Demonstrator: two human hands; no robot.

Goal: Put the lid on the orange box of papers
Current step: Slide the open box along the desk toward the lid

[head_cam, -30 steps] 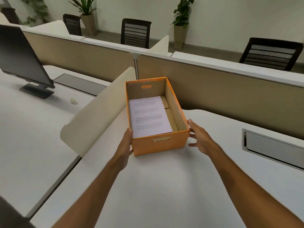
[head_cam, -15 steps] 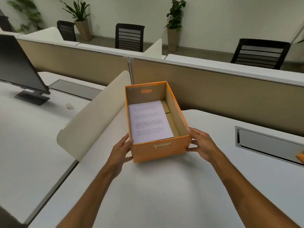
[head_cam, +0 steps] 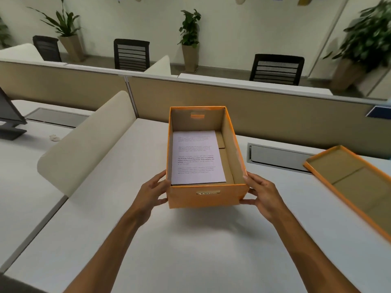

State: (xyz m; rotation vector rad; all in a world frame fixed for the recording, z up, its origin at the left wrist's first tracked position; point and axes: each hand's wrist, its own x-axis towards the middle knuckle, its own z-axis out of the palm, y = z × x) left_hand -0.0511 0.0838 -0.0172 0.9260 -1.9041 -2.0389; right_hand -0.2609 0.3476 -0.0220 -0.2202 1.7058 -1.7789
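An open orange box (head_cam: 206, 197) stands on the white desk in the middle of the view, with a stack of printed papers (head_cam: 195, 157) lying flat inside against its left wall. My left hand (head_cam: 153, 192) grips the box's near left corner and my right hand (head_cam: 261, 194) grips its near right corner. The orange lid (head_cam: 357, 185) lies upside down on the desk at the right, brown inside facing up, partly cut off by the frame edge.
A cream curved divider (head_cam: 84, 149) rises to the left of the box. A tan partition wall (head_cam: 275, 115) runs behind it. A grey cable tray (head_cam: 277, 157) is set into the desk between box and lid. A monitor (head_cam: 8, 115) stands far left.
The view has swung to the right and up, bringing the lid into sight at the right. Both hands have closed more firmly on the box's near corners.
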